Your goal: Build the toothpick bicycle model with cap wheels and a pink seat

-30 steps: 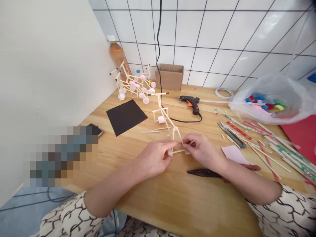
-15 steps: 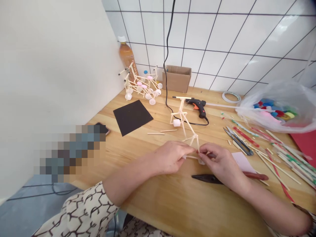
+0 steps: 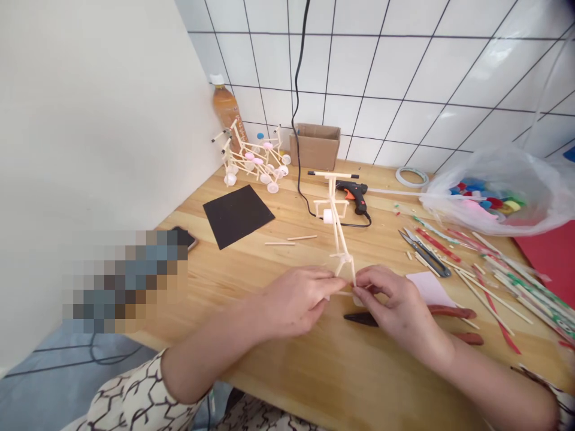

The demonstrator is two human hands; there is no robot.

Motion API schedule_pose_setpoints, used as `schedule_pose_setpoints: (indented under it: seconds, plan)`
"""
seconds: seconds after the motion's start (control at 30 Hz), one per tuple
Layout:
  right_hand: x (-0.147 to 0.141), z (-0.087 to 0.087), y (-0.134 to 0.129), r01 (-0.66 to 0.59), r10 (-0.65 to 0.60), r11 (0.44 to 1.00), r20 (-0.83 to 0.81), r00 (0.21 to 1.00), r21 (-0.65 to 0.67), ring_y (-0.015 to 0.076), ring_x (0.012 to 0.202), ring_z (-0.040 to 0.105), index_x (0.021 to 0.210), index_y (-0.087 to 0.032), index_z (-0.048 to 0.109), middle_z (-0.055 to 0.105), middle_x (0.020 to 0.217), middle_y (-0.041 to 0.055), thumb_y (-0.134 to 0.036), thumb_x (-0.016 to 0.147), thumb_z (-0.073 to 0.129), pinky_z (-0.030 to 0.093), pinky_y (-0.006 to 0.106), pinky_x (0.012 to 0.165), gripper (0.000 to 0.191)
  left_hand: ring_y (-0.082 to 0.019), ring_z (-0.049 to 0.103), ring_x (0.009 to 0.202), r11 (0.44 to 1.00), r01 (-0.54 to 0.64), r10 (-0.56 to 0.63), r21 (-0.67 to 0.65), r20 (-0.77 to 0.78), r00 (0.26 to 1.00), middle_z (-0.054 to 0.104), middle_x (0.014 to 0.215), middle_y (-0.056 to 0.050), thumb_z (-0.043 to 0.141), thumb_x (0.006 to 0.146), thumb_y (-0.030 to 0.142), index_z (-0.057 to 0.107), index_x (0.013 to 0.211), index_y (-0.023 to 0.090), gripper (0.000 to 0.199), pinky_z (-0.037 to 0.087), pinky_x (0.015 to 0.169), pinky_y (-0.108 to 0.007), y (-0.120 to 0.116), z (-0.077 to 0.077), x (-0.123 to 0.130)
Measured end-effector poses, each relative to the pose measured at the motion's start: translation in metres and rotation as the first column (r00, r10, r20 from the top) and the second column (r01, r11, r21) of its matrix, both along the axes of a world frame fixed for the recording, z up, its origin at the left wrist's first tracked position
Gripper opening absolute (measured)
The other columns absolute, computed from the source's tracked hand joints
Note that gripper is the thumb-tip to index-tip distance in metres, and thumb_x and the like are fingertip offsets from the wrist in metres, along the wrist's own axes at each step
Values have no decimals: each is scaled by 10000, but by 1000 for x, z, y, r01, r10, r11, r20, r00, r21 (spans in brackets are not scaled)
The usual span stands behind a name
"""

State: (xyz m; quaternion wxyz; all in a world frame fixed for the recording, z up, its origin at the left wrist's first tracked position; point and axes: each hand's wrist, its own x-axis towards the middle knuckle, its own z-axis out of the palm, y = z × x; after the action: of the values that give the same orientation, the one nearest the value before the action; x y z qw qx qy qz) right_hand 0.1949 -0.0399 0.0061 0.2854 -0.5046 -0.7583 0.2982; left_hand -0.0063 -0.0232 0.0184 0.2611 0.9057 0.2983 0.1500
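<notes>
Both my hands meet at the table's front, holding the lower end of a tall frame of glued wooden sticks [image 3: 336, 230]. A white round wheel [image 3: 329, 216] sits partway up the frame, and a crossbar tops it. My left hand [image 3: 296, 293] pinches a short stick at the frame's base. My right hand [image 3: 389, 299] grips the same joint from the other side, and its fingers hide part of a second white piece. Beneath my right hand lie black pliers with red handles [image 3: 359, 319].
Finished stick models with wheels [image 3: 251, 158] stand by the wall, near a bottle. A hot glue gun [image 3: 354, 194], cardboard box [image 3: 314, 146], black square sheet [image 3: 238, 214], scissors [image 3: 424, 254], loose sticks and a bag of bottle caps [image 3: 494, 191] surround the work.
The stick frame now stands nearly upright instead of leaning left. The view has shifted, and both hands keep hold of the frame's base.
</notes>
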Motion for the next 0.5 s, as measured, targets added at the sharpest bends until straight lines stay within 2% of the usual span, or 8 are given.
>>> schedule_pose_setpoints:
  seconds: [0.1,0.17,0.2,0.37,0.5]
  plan:
    - [2,0,11,53,-53,998,16,998,-24,155,635,554,699,-190,570,594,666,15,-188,799,503,433,269,595,120,-175,609,860,999,-7,8,44,-26,1000,646,929,-63,434,796,50,573,1101,163,354,475,772,-286,14,-1,5]
    - [3,-2,21,86,-85,995,12,996,-48,155,617,559,687,-190,571,595,647,13,-209,789,505,434,266,576,123,-180,603,913,999,-9,9,51,2,1000,651,978,-63,454,786,58,560,1135,173,382,464,818,-297,26,-4,8]
    - [3,-4,26,100,-99,993,10,995,-61,157,611,562,683,-188,573,600,645,16,-218,782,507,434,267,569,123,-177,604,912,999,-7,6,42,11,1000,653,997,-62,458,784,60,567,1130,177,382,462,823,-295,31,-6,8]
    - [4,-15,42,106,-104,989,25,994,-105,166,593,568,683,-184,593,613,641,22,-244,761,519,436,278,562,123,-161,608,772,998,-33,33,-46,-15,999,666,835,-35,490,771,82,592,1120,172,375,465,712,-263,47,-14,8]
    - [2,-15,42,83,-81,990,22,996,-111,157,611,562,683,-188,597,613,644,15,-231,770,515,430,265,568,127,-163,607,836,995,-23,25,-96,20,999,669,908,-42,490,770,80,577,1136,180,389,459,766,-271,48,-18,4]
